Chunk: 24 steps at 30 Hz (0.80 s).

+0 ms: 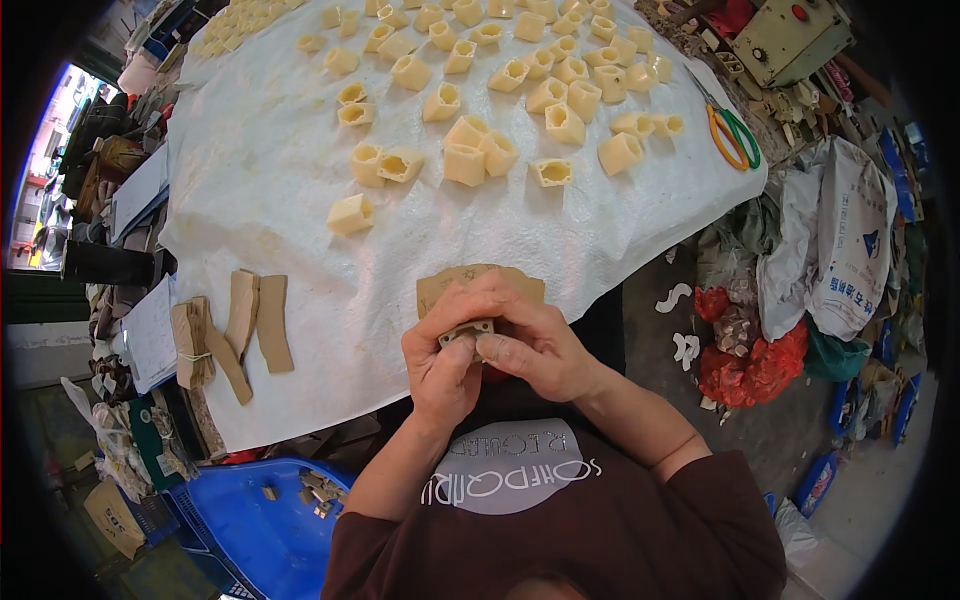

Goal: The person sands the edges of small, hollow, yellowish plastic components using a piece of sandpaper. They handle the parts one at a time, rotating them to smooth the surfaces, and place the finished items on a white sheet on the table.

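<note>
My left hand and my right hand meet at the near edge of the table. Between them they grip a small grey-beige piece with small holes, both thumbs pressed against it. My fingers cover most of that piece, so its full shape cannot be made out. Beneath and just beyond my hands lies a brown sheet, perhaps sandpaper. Farther off, many pale yellow hollow blocks are scattered over the white sheet that covers the table.
Brown strips, some bundled with a band, lie on the left. Scissors with orange and green handles rest at the right edge. A blue tub with small pieces stands at lower left. White sacks and red bags crowd the right floor.
</note>
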Available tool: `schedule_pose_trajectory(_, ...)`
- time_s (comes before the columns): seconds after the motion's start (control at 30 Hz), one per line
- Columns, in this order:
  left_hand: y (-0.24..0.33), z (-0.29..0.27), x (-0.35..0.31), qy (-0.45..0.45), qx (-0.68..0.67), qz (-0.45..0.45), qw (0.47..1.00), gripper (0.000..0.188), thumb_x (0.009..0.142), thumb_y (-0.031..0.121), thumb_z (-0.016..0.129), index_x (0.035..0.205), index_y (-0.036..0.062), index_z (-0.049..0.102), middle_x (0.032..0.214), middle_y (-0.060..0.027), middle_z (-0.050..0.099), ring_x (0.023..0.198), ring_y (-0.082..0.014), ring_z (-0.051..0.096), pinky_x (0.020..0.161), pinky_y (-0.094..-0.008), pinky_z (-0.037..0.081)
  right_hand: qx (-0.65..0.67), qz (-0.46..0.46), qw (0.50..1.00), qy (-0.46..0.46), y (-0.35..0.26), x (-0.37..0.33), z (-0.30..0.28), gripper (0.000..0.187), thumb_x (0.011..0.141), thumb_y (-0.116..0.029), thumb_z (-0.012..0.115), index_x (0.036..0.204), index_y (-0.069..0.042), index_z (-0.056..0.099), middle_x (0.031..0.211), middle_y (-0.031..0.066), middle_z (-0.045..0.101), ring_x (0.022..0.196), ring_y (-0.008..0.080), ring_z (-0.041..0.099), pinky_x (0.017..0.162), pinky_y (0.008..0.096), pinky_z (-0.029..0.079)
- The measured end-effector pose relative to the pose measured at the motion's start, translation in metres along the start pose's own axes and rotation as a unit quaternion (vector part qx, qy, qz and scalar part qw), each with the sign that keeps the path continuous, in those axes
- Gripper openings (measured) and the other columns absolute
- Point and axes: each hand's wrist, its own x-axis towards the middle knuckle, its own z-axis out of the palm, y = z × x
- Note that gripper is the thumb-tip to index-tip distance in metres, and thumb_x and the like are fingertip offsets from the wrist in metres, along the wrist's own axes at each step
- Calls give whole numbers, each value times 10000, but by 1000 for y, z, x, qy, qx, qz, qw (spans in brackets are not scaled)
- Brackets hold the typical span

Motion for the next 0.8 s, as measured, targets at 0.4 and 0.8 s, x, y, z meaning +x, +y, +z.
schedule_pose_trajectory(0.4, 7, -1, 0, 21, -86, -96, 991, 440, 878, 287, 435, 1144, -51, 530, 1069, -121, 541, 1029, -213, 510, 901, -328, 390, 3, 39, 999, -20, 14, -12, -10, 353, 798, -100, 590, 1130, -2, 516, 1115, 89, 469, 974, 198, 488, 814, 288, 412)
schedule_pose_trajectory(0.8, 14, 0, 2, 31, 21, -123, 992, 407, 874, 184, 418, 1203, -46, 487, 1107, -116, 541, 1001, -184, 524, 873, -297, 416, -205, -47, 978, 11, 12, -8, -2, 444, 753, -153, 652, 1144, 0, 508, 1114, 139, 495, 1043, 291, 484, 872, 350, 399)
